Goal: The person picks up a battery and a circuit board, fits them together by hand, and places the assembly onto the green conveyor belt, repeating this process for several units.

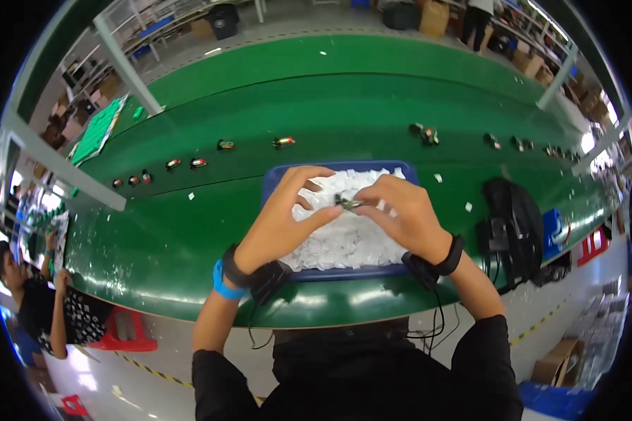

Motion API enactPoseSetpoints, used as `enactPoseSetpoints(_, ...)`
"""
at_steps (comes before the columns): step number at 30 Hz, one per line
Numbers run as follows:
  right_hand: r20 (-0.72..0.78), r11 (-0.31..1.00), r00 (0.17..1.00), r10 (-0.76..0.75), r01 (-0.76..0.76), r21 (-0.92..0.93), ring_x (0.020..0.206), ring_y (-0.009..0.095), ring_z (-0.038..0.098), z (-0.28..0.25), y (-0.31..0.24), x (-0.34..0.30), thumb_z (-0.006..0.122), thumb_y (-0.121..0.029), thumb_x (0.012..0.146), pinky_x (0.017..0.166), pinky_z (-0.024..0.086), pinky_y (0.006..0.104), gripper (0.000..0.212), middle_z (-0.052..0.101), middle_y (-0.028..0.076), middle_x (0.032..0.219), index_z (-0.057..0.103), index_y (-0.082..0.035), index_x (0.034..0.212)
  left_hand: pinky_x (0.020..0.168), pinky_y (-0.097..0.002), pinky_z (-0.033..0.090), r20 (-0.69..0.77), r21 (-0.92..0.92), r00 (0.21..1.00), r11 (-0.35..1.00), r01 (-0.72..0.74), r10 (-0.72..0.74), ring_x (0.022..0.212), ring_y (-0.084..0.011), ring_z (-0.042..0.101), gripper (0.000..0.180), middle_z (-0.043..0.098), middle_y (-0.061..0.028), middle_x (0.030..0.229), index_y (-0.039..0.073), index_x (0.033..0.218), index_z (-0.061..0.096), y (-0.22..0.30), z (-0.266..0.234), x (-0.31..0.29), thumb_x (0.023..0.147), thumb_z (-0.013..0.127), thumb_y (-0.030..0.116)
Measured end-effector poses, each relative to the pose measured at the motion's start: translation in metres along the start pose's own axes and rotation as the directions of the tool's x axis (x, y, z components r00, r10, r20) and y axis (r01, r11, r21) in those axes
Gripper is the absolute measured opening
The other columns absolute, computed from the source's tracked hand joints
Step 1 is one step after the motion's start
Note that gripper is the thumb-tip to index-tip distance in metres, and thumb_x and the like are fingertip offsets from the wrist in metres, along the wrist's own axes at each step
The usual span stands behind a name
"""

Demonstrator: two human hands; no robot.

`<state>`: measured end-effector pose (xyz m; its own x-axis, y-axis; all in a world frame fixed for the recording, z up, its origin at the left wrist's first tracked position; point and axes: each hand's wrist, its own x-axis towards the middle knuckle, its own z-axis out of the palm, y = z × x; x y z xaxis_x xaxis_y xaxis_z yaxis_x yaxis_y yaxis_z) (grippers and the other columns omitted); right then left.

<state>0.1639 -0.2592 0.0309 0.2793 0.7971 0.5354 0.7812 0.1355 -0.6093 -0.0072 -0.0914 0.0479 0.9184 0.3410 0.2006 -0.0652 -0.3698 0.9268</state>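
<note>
My right hand pinches a small dark and metallic part between thumb and fingers, above a blue tray. What kind of part it is cannot be made out. On the other side of it, my left hand curves with its thumb tip close to the part's dark end; its fingers are apart, and I cannot tell whether the thumb touches. Small white pieces, like bits of paper, fill the tray beneath both hands. Dark bands with cabled boxes circle both wrists.
Small red, white and black assemblies lie in a row along the green conveyor, with more to the right. A black bag and a blue box stand right of the tray. At the left sits a co-worker.
</note>
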Motion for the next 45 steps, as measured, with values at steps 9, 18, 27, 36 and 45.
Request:
enactPoseSetpoints(9, -0.13, 0.957, 0.967, -0.218, 0.186, -0.222, 0.066, 0.019, 0.067, -0.004, -0.001, -0.026, 0.071, 0.002, 0.07, 0.054, 0.052, 0.0268, 0.023, 0.067, 0.005, 0.081, 0.072, -0.003, 0.092, 0.08, -0.032, 0.048, 0.118, 0.398, 0.946, 0.858, -0.324, 0.303, 0.096, -0.0189, 0.057, 0.027, 0.055, -0.0077, 0.104, 0.007, 0.108, 0.067, -0.016, 0.02, -0.006, 0.083, 0.076, 0.011)
enactPoseSetpoints(18, -0.027, 0.969, 0.973, -0.228, 0.224, -0.105, 0.074, 0.022, 0.071, 0.004, 0.012, -0.037, 0.072, 0.002, 0.07, 0.061, 0.057, 0.0271, 0.022, 0.07, 0.009, 0.089, 0.073, -0.001, 0.091, 0.064, -0.0317, 0.057, 0.269, -0.469, 0.887, 0.753, 0.461, -0.375, 0.083, -0.019, 0.065, 0.018, 0.061, -0.0117, 0.094, 0.001, 0.109, 0.051, -0.029, 0.023, -0.004, 0.098, 0.059, 0.013)
enactPoseSetpoints(27, 0.02, 0.967, 0.972, -0.233, 0.234, -0.102, 0.081, 0.026, 0.072, 0.016, 0.011, -0.041, 0.076, 0.0, 0.07, 0.067, 0.06, 0.029, 0.021, 0.071, 0.013, 0.094, 0.072, 0.001, 0.091, 0.069, -0.0297, 0.058, 0.345, -0.636, 0.832, 0.544, 0.547, -0.434, 0.086, -0.0152, 0.066, 0.02, 0.065, -0.0088, 0.097, 0.001, 0.114, 0.051, -0.048, 0.021, -0.008, 0.098, 0.062, 0.006)
enactPoseSetpoints(36, 0.039, 0.986, 0.989, 0.144, -0.147, 0.079, 0.076, 0.02, 0.07, 0.023, 0.014, -0.041, 0.077, 0.004, 0.076, 0.059, 0.056, 0.0264, 0.018, 0.069, 0.011, 0.096, 0.07, 0.002, 0.092, 0.077, -0.0282, 0.058, 0.103, -0.332, 0.909, 0.848, 0.414, -0.404, 0.084, -0.0144, 0.066, 0.043, 0.06, -0.0064, 0.093, -0.001, 0.12, 0.049, -0.042, 0.033, -0.011, 0.084, 0.073, -0.005)
enactPoseSetpoints(45, -0.097, 0.846, 0.849, 0.52, -0.495, 0.196, 0.088, 0.021, 0.068, 0.022, 0.019, -0.027, 0.076, 0.003, 0.078, 0.07, 0.056, 0.0292, 0.027, 0.067, 0.012, 0.108, 0.068, 0.002, 0.104, 0.078, -0.0252, 0.055, 0.014, -0.258, 0.931, 0.898, 0.356, -0.365, 0.087, -0.0102, 0.061, 0.046, 0.059, -0.0036, 0.093, 0.002, 0.121, 0.052, -0.042, 0.029, -0.018, 0.082, 0.076, -0.003)
